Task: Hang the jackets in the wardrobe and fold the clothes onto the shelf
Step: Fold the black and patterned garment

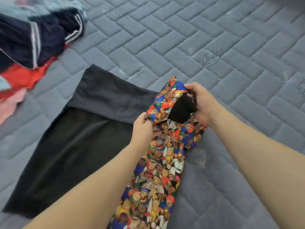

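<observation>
A garment with a colourful teddy-bear print [158, 176] hangs lifted in front of me over the bed. My left hand [143, 129] pinches its upper edge on the left. My right hand [200, 103] grips the top on the right, where a black lining shows at the opening. A black garment [79, 139] lies spread flat on the mattress to the left, its top part folded over. No wardrobe or shelf is in view.
A grey quilted mattress [214, 47] fills the view. A pile of clothes sits at the upper left: a navy garment with white stripes [33, 40], a red one [24, 75], pink and light blue pieces.
</observation>
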`<state>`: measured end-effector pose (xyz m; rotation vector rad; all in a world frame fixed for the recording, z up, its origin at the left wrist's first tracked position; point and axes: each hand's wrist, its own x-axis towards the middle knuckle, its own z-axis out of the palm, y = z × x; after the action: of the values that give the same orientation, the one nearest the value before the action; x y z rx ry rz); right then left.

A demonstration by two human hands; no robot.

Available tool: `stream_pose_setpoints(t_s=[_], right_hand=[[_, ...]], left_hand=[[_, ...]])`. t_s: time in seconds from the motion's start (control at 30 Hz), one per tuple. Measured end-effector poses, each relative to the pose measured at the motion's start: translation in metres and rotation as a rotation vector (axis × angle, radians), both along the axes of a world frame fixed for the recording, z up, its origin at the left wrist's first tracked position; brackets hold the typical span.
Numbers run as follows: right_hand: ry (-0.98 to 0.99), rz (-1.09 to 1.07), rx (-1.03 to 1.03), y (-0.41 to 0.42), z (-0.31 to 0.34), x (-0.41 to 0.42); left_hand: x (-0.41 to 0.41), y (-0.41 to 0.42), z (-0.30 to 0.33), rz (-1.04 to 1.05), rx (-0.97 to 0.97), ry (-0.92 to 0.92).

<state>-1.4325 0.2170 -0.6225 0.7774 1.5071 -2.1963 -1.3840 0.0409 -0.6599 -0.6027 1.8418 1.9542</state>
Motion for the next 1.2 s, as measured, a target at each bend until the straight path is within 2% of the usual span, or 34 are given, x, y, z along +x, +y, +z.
stream_pose_setpoints(t_s=[0.07,0.1,0.13,0.23,0.3,0.37,0.47,0.53,0.6,0.7,0.77,0.83,0.87,0.9,0.97,1.0,1.03,1.07,1.13,1.2], right_hand=[[0.04,0.008,0.011,-0.05,0.004,-0.027],[0.06,0.006,0.08,-0.07,0.0,-0.038],[0.104,0.032,0.242,-0.089,-0.007,-0.049],[0.278,0.369,1.129,-0.123,-0.052,-0.065],[0.262,0.395,1.409,-0.133,-0.081,-0.058],[0.289,0.375,1.602,-0.135,-0.103,-0.049],[0.266,0.298,1.714,-0.125,-0.123,-0.048],[0.249,0.346,1.743,-0.117,-0.132,-0.053],[0.284,0.407,1.79,-0.116,-0.139,-0.056],[0.285,0.399,1.79,-0.118,-0.147,-0.059],[0.16,0.341,1.76,-0.119,-0.151,-0.06],[0.024,0.3,1.742,-0.118,-0.157,-0.063],[-0.014,0.304,1.755,-0.117,-0.16,-0.063],[-0.033,0.321,1.77,-0.118,-0.164,-0.064],[-0.035,0.343,1.785,-0.12,-0.172,-0.062],[-0.036,0.344,1.793,-0.122,-0.176,-0.062],[-0.041,0.34,1.807,-0.124,-0.179,-0.062],[-0.047,0.336,1.821,-0.125,-0.183,-0.062],[-0.056,0.318,1.833,-0.127,-0.19,-0.064],[-0.053,0.292,1.844,-0.127,-0.197,-0.065]], left_hand=[[-0.03,-0.048,0.002,0.129,0.039,-0.022],[-0.047,-0.073,0.001,0.189,0.054,-0.034],[-0.065,-0.096,-0.003,0.249,0.083,-0.05],[-0.106,-0.16,-0.029,0.29,0.041,-0.208],[-0.119,-0.19,-0.052,0.243,-0.105,-0.307],[-0.126,-0.21,-0.073,0.253,-0.345,-0.245],[-0.136,-0.22,-0.088,0.128,-0.738,0.069],[-0.145,-0.216,-0.093,0.097,-0.775,0.162],[-0.155,-0.212,-0.098,0.191,-0.68,0.101],[-0.171,-0.219,-0.102,0.455,-0.5,-0.108],[-0.179,-0.228,-0.101,0.51,-0.431,-0.245],[-0.187,-0.237,-0.099,0.518,-0.452,-0.305],[-0.188,-0.239,-0.097,0.491,-0.562,-0.28],[-0.187,-0.238,-0.093,0.432,-0.753,-0.223],[-0.18,-0.232,-0.088,0.274,-1.198,0.057],[-0.176,-0.225,-0.086,0.157,-1.328,0.236],[-0.173,-0.213,-0.087,-0.021,-1.383,0.371],[-0.171,-0.203,-0.093,-0.238,-1.38,0.418],[-0.171,-0.187,-0.106,-0.592,-1.261,0.256],[-0.175,-0.181,-0.12,-0.786,-1.143,0.009]])
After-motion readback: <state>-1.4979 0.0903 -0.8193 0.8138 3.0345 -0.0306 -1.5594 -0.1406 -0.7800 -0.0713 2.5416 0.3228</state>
